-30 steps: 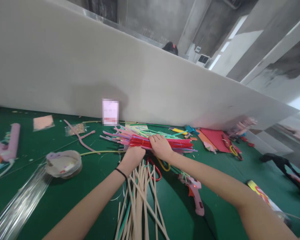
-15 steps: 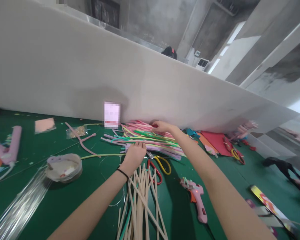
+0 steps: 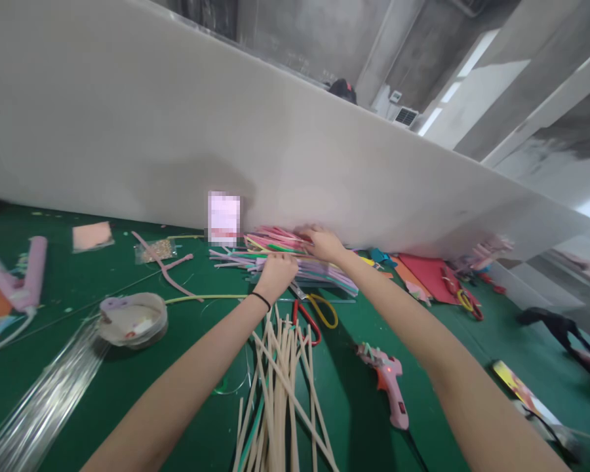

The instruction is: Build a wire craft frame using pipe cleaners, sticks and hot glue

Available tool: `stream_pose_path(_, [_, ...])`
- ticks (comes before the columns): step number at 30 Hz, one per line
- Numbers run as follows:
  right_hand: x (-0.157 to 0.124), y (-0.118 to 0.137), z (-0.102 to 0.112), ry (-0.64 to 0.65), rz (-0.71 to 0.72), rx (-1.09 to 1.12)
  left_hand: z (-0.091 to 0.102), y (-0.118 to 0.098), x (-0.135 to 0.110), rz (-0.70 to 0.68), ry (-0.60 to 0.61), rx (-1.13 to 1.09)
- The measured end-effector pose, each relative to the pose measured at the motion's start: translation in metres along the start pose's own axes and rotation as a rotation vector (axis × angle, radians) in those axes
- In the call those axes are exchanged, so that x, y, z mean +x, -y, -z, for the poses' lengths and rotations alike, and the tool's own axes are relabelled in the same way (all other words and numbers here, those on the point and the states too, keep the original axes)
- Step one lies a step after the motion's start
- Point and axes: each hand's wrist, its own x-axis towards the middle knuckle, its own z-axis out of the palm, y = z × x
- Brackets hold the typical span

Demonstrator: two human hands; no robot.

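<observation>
Nearest the camera, a loose bundle of thin beige sticks (image 3: 278,393) is fanning toward me on the dark green tabletop (image 3: 191,321). To its right, a pink glue gun with an orange trigger (image 3: 392,387) is lying on its side, red light glowing. Past the sticks' far ends I'm seeing metal scissors with one red and one yellow handle (image 3: 301,296). To the left, a round clear plastic tub (image 3: 152,331) is sitting beside a spread of shiny clear strips (image 3: 49,387).

Beyond these, the fuzzy multicoloured stems (image 3: 319,272), lavender in front and pink behind, are lying crosswise in a heap below the partition. My left hand (image 3: 278,275), black band at the wrist, is resting on the heap's near side, fingers curling down; I can't tell what, if anything, it's clenching. My right hand (image 3: 323,244) is bending its fingers over the pink stems at the back; its grip is hiding too, can't tell.

A flat red sheet (image 3: 427,275) is lying farther right. A pixelated pale card (image 3: 223,218) is standing before the tall white partition (image 3: 226,131).
</observation>
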Motion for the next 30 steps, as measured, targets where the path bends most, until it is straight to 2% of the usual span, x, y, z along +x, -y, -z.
stream_pose_path(4, [-0.029, 0.006, -0.002, -0.001, 0.025, -0.014, 0.005, 0.008, 0.000, 0.044, 0.009, -0.044])
stream_pose_path(7, [-0.058, 0.013, -0.009, 0.020, 0.149, -0.063, 0.011, 0.017, -0.015, 0.078, 0.009, -0.085])
stream_pose_path(10, [-0.070, 0.017, -0.013, 0.019, 0.216, -0.192, 0.021, 0.030, -0.030, 0.134, -0.003, -0.115])
stream_pose_path(15, [-0.057, 0.018, -0.011, -0.057, 0.042, -0.236, 0.053, 0.054, -0.051, 0.252, -0.068, -0.119])
stream_pose_path(17, [-0.059, 0.021, -0.012, -0.047, 0.026, -0.225, 0.067, 0.062, -0.062, 0.284, -0.088, -0.108])
stream_pose_path(21, [-0.081, 0.033, -0.010, 0.024, 0.052, -0.171, 0.086, 0.070, -0.086, 0.335, -0.085, -0.111])
stream_pose_path(25, [-0.111, 0.049, 0.011, 0.041, 0.015, -0.088, 0.096, 0.071, -0.109, 0.350, -0.061, -0.212])
stream_pose_path(27, [-0.134, 0.061, 0.022, 0.045, -0.051, -0.039, 0.102, 0.070, -0.124, 0.374, 0.064, -0.437])
stream_pose_path(30, [-0.184, 0.092, 0.025, 0.128, -0.147, 0.050, 0.110, 0.061, -0.157, 0.369, 0.411, -0.868])
